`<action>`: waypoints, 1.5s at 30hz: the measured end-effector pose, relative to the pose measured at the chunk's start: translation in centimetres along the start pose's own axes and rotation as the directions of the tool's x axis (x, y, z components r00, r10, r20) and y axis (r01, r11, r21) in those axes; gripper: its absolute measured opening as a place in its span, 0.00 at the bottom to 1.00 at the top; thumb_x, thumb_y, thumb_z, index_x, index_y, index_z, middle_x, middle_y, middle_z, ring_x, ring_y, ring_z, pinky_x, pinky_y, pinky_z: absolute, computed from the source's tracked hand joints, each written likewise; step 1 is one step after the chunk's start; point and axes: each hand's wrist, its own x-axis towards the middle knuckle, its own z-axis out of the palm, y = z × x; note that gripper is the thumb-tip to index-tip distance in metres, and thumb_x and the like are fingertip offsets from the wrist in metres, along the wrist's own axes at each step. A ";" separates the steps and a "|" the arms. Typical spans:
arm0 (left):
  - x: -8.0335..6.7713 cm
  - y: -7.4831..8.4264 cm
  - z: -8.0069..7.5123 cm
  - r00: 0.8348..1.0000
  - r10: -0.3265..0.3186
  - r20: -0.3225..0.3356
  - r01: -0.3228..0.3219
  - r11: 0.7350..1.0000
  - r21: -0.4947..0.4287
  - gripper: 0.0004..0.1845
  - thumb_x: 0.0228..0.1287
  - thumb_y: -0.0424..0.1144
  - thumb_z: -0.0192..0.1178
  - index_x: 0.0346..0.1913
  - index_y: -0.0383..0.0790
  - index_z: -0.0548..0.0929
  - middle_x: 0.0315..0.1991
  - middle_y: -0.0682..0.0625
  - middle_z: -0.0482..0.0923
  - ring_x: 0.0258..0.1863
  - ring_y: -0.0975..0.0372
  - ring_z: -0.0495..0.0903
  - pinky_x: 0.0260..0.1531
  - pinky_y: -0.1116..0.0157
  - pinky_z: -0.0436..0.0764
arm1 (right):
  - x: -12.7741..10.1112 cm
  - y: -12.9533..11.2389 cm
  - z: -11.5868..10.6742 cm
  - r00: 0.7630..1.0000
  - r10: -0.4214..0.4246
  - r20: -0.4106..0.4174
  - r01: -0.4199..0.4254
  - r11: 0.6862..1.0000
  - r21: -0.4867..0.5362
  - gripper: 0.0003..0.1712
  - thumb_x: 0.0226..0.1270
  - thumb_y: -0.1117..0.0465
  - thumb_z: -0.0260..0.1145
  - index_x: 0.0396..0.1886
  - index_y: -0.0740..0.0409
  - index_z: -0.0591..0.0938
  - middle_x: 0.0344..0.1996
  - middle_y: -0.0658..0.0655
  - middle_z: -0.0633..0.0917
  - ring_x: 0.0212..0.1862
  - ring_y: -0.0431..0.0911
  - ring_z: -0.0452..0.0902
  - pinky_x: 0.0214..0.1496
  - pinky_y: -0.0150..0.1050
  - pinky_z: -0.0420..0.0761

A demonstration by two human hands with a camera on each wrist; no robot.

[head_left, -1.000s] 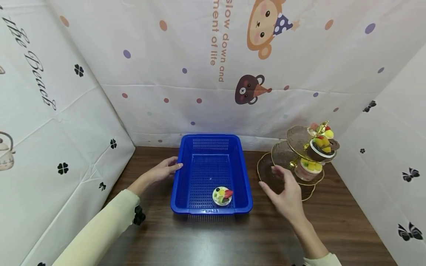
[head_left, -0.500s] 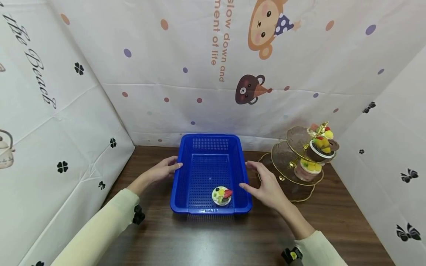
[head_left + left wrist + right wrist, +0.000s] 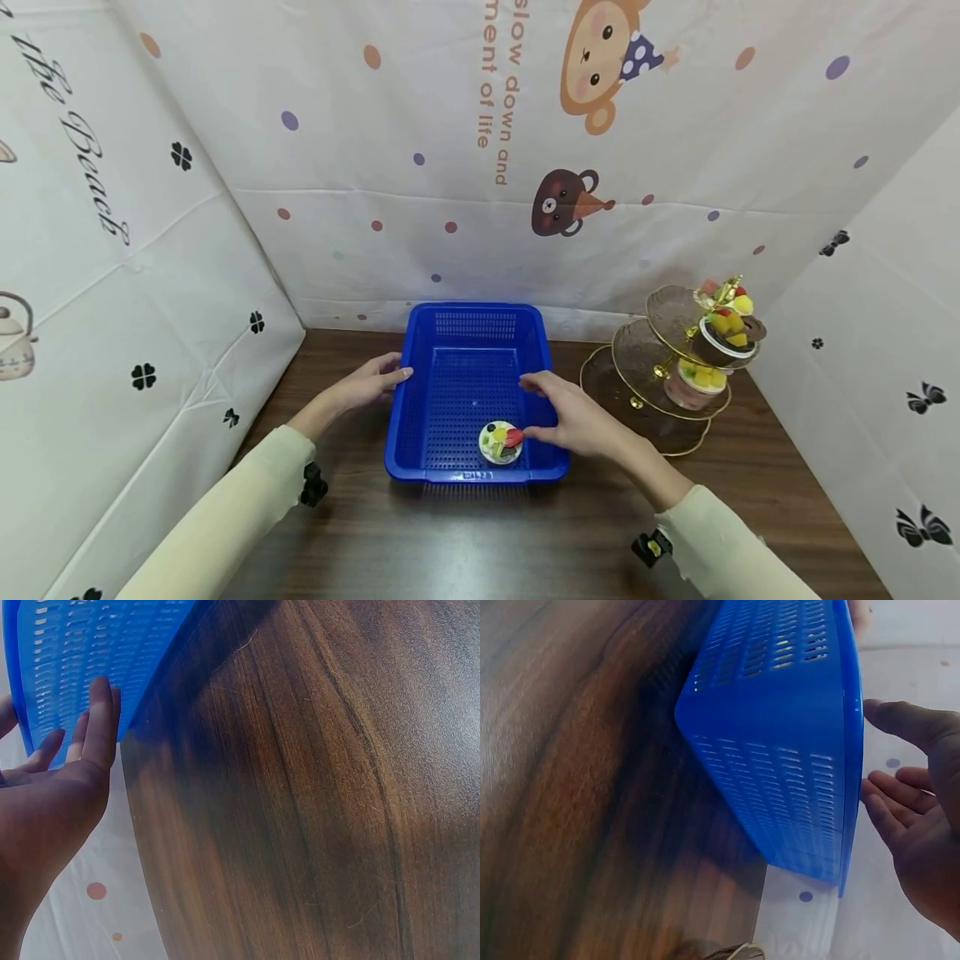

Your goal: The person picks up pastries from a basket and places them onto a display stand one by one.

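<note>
A blue plastic basket (image 3: 468, 375) with perforated walls stands on the wooden table. My left hand (image 3: 363, 385) grips its left rim, thumb over the edge and fingers along the outer wall, as the left wrist view shows with the fingers (image 3: 100, 724) against the basket side (image 3: 90, 645). Inside, near the front right, sits a small round fruit-topped cake (image 3: 500, 442) with a red piece on it. My right hand (image 3: 573, 417) reaches over the right rim, holding nothing, its thumb tip right beside the cake and fingers apart. The right wrist view shows that hand (image 3: 930, 832) beyond the basket's rim (image 3: 853, 735).
To the right stands a three-tier glass cake stand (image 3: 630, 367) with gold edges. It bears a chocolate cup dessert (image 3: 723, 337) and a pink cup dessert (image 3: 693, 385), plus other small sweets on top. Printed white cloth (image 3: 420, 242) walls the table at the back and sides.
My right hand has moved left from in front of the cake stand, over the basket's right rim to beside the cake. The left hand and basket have stayed in place.
</note>
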 end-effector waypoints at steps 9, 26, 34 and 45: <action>0.0 0.0 -0.1 1.000 0.009 -0.001 -0.009 1.000 0.020 0.32 0.86 0.50 0.52 0.80 0.37 0.61 0.70 0.34 0.70 0.68 0.42 0.76 0.66 0.42 0.78 | 0.9 -0.8 0.6 0.978 -0.042 0.205 0.056 0.996 -0.067 0.42 0.62 0.56 0.82 0.70 0.67 0.73 0.61 0.64 0.82 0.64 0.56 0.80 0.68 0.55 0.80; 0.0 0.2 0.2 1.000 -0.017 -0.015 0.017 1.000 -0.016 0.30 0.86 0.50 0.52 0.80 0.40 0.63 0.71 0.36 0.72 0.68 0.43 0.77 0.65 0.44 0.80 | 1.8 -1.3 2.1 0.950 -0.050 0.307 0.074 0.995 -0.066 0.45 0.59 0.53 0.84 0.69 0.68 0.73 0.59 0.62 0.82 0.61 0.50 0.79 0.69 0.51 0.79; 0.0 0.0 0.2 0.999 -0.023 -0.022 0.023 1.000 -0.004 0.32 0.85 0.52 0.52 0.80 0.40 0.62 0.73 0.36 0.70 0.70 0.42 0.75 0.67 0.42 0.77 | 2.1 -1.6 2.6 0.941 0.002 0.338 0.027 0.996 -0.082 0.42 0.60 0.51 0.84 0.67 0.62 0.75 0.57 0.56 0.82 0.56 0.45 0.78 0.65 0.46 0.81; -0.2 0.2 0.3 1.000 -0.023 -0.015 0.023 1.000 -0.012 0.31 0.86 0.51 0.52 0.80 0.39 0.62 0.71 0.36 0.71 0.68 0.43 0.77 0.67 0.42 0.78 | 2.2 -2.0 3.4 0.945 0.015 0.328 0.043 0.984 -0.170 0.40 0.59 0.52 0.85 0.64 0.62 0.77 0.51 0.50 0.81 0.48 0.41 0.76 0.54 0.42 0.83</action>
